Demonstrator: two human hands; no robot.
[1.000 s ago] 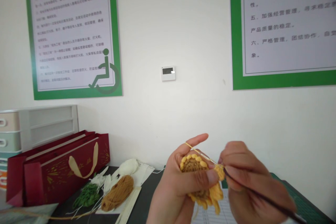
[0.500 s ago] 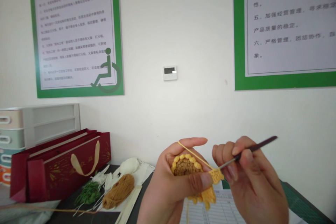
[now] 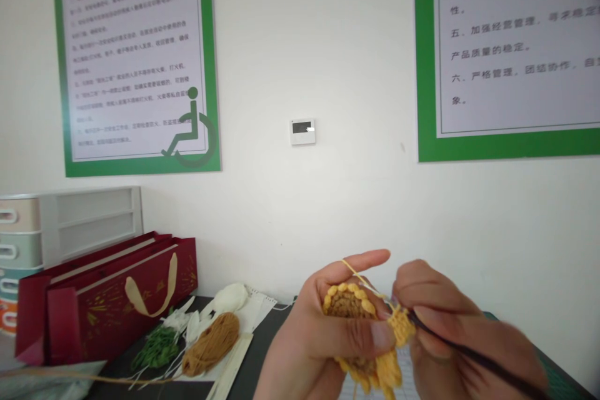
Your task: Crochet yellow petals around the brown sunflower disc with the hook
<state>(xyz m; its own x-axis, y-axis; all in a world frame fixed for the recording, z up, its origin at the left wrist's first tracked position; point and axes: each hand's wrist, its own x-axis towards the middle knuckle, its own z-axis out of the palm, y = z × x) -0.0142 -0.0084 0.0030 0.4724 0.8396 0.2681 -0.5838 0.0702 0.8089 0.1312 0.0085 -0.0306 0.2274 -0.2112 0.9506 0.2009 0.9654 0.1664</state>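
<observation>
My left hand (image 3: 328, 331) pinches a round crochet piece (image 3: 349, 305), brown in the middle with a yellow scalloped edge. Its thumb presses near a small yellow stitched tab at the right side. A strand of yellow yarn (image 3: 355, 274) runs over the raised left index finger down to that tab. My right hand (image 3: 450, 331) is closed around a crochet hook (image 3: 469, 350) with a dark handle, which slants down to the right. The hook's metal tip is at the yellow stitches, partly hidden by fingers. Both hands nearly touch there.
Left on the dark table are a brown yarn skein (image 3: 210, 345), green yarn (image 3: 157, 348), a white yarn ball (image 3: 229, 297) and a dark red gift bag (image 3: 126, 300). Stacked drawers (image 3: 89, 219) stand behind. A green cutting mat (image 3: 557, 375) shows at lower right.
Both hands have shifted slightly right and down. My right hand has turned, so the hook's handle now points down to the right instead of up, and it has come closer to the left fingers.
</observation>
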